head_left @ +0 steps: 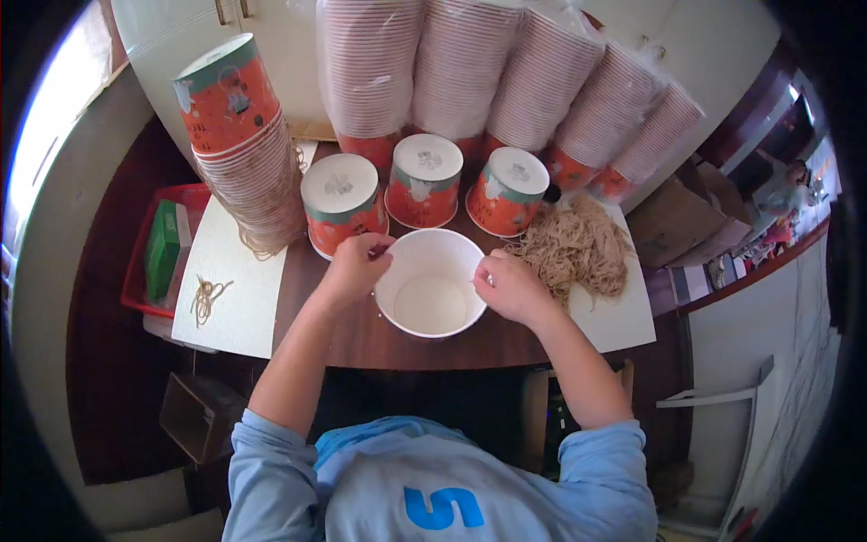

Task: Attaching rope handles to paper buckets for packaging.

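An open paper bucket (pixel 432 305), white inside, stands upright near the table's front edge between my hands. My left hand (pixel 355 269) is closed in a pinch at its upper left rim. On the opposite side, my right hand (pixel 515 285) pinches the right rim, thumb and forefinger together. Whether either hand also holds a bit of cord is too small to tell. Just behind are three upturned orange-and-green paper buckets, a left one (pixel 345 206), a middle one (pixel 423 191) and a right one (pixel 508 200). Beyond my right hand lies a tangled heap of tan cords (pixel 578 248).
A tall leaning stack of buckets (pixel 242 154) with cords hanging on it stands at the left. Several plastic-wrapped bucket stacks (pixel 465 68) line the back. A few loose cords (pixel 206 298) lie on the left white board (pixel 237 318). A red crate (pixel 135 271) sits beyond that board.
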The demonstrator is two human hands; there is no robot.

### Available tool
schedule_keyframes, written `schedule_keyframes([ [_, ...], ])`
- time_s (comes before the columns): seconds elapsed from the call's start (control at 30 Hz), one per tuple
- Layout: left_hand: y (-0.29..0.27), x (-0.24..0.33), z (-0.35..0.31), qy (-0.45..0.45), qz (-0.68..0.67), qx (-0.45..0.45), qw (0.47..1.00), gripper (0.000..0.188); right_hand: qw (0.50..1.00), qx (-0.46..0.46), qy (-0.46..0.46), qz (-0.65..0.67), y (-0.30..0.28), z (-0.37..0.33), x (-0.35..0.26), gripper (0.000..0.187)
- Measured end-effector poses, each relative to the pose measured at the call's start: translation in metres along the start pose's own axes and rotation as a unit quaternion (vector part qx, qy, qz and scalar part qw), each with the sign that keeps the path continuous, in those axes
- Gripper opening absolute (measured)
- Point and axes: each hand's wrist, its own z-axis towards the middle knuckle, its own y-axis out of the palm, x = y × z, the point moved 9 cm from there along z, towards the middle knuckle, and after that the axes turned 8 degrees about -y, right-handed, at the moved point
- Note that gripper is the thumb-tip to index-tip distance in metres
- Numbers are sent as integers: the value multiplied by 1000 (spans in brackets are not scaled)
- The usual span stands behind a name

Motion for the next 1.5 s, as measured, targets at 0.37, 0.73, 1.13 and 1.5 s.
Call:
schedule_keyframes([
  [0.37,11,-11,-19,-98,-366,-117,918,36,992,92,67,50,-47,-27,-48,8],
  [0.73,13,11,-41,-77,-389,-162,904,41,984,109,78,118,-54,-48,-50,8],
  [1.13,8,25,-61,-66,-422,-193,883,42,982,150,57,100,-79,-59,-84,7],
  [1.5,-4,33,-70,-20,-294,-71,953,39,978,191,11,82,-65,-66,-96,7],
])
